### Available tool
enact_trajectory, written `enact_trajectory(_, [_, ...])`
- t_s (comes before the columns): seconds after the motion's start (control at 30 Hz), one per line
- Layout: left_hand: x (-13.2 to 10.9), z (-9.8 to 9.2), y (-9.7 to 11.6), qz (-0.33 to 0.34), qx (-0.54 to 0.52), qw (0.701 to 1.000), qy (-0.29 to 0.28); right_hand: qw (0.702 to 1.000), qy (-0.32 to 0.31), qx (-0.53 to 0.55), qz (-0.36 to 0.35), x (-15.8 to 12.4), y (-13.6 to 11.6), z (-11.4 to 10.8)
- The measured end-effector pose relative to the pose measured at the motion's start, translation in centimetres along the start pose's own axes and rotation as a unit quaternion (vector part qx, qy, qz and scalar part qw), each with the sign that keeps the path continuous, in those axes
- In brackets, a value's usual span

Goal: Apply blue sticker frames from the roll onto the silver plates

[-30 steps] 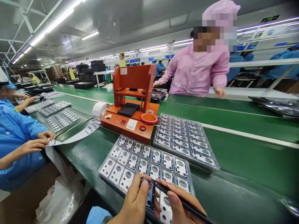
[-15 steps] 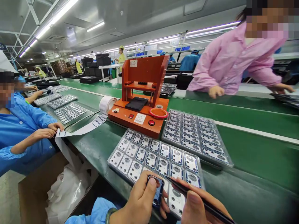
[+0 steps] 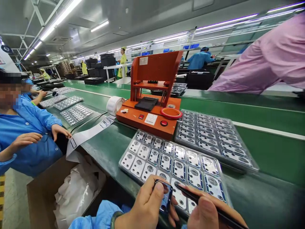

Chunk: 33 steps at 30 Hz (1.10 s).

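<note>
Item one, as I log it remotely: a small dark-rimmed part (image 3: 165, 197) with a bluish face and round openings, pinched between thumb and fingers of the left hand (image 3: 150, 203), just above the near corner of the tray. Item two: slim black tweezers (image 3: 200, 198), closed in the right hand (image 3: 205, 211), their tip pointing toward the part and just apart from it.

Item three: a clear blister tray (image 3: 127, 147) beneath both hands, on the green conveyor belt (image 3: 269, 143), holding rows of silver-white plates with round openings. Every pocket I can see is filled; those under the hands are hidden, and I cannot tell which plates have been worked on.

Item four: a second tray (image 3: 214, 156), also full, just beyond.

Further out: an orange bench-top fixture (image 3: 152, 95), a label roll (image 3: 113, 105), and a label strip (image 3: 90, 135) running toward a co-worker's hand (image 3: 60, 130). A pink sleeve (image 3: 262, 63) crosses at right. A cardboard box (image 3: 40, 194) holding a white plastic bag (image 3: 78, 194) sits below the belt.
</note>
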<state>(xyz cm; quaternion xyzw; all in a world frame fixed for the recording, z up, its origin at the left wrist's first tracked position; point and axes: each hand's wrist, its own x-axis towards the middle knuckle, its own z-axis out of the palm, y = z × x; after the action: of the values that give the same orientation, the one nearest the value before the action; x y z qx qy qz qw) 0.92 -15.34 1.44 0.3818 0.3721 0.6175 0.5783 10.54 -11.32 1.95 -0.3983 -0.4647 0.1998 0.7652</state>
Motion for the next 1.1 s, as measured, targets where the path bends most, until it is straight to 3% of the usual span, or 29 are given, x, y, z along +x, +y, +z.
enact_trajectory(0.13, [0.2,-0.3,0.1,0.007,-0.021,1.0,-0.004,1.0,-0.014,0.013,0.0,0.2,0.5,0.2])
enact_trajectory(0.27, [0.4,-0.6,0.3,0.023,-0.03,0.999,0.0,0.997,0.039,0.068,0.017,-0.7,0.8,0.5])
enact_trajectory(0.4, [0.0,-0.2,1.0,0.011,-0.021,1.0,-0.005,0.991,0.052,0.114,0.037,-1.1,0.1,0.3])
enact_trajectory(0.53, [-0.3,0.2,1.5,-0.012,-0.013,0.999,-0.029,0.991,0.028,0.126,0.041,-0.9,-0.5,-0.2])
enact_trajectory(0.8, [-0.2,0.4,1.2,-0.037,-0.029,0.999,-0.013,0.978,-0.064,0.175,0.092,-1.4,-0.8,-0.3])
enact_trajectory(1.1, [0.1,0.4,0.8,-0.052,0.001,0.999,-0.005,0.979,-0.069,0.166,0.099,-1.7,-0.2,-0.5])
